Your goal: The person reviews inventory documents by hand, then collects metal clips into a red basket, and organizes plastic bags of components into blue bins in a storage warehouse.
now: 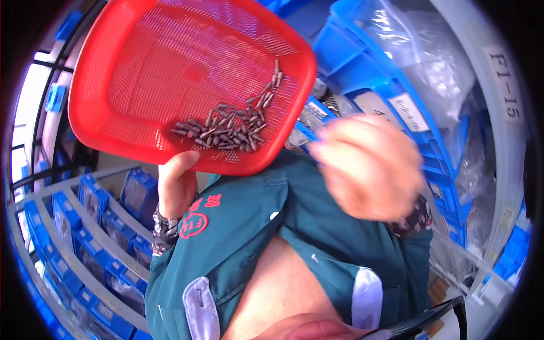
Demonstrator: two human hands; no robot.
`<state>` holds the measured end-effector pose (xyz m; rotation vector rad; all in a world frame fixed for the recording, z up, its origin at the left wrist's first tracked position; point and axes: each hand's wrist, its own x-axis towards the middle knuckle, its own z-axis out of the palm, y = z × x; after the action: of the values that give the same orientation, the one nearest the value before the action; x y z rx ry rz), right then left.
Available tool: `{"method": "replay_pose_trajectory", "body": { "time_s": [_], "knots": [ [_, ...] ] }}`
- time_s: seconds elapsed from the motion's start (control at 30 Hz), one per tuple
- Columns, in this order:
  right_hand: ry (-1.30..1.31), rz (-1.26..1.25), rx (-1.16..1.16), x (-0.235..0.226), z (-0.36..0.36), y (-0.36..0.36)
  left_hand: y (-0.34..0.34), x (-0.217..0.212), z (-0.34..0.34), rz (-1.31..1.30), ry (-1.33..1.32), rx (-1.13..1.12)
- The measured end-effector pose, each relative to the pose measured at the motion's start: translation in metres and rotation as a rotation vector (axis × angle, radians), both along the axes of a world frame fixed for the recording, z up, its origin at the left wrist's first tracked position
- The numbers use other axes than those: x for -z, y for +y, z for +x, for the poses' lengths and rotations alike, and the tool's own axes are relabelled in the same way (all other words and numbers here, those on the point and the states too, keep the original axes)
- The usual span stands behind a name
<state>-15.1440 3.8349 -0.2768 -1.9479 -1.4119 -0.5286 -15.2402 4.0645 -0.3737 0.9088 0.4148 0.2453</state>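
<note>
Fingers of our left hand (177, 190) grip the lower rim of the red mesh tray (170, 73) holding small metal pins (229, 127), while our blurred right hand (371, 167) hovers beside blue bins (396, 85), its grasp unclear.

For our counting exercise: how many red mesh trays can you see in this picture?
1. The red mesh tray sits upper left, held from below by the left hand, with small metal pins piled near its lower edge.
</note>
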Motion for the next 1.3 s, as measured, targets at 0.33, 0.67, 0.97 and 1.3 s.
{"method": "replay_pose_trajectory", "body": {
  "time_s": [0.33,0.67,0.97,1.3],
  "knots": [
    [0.067,-0.541,0.026,0.109,0.052,0.087,-0.029,0.005,-0.032,-0.015,0.004,-0.191],
    [0.580,-0.790,-0.244,0.127,0.004,0.051,-0.081,0.032,-0.025,-0.096,0.339,-0.206],
    [1.573,-0.741,-0.442,0.174,0.006,0.021,-0.082,0.017,-0.015,-0.168,0.631,-0.057],
    [2.167,-0.619,-0.328,0.165,0.007,0.055,-0.074,0.051,-0.035,-0.217,0.538,-0.022]
  ]
}}
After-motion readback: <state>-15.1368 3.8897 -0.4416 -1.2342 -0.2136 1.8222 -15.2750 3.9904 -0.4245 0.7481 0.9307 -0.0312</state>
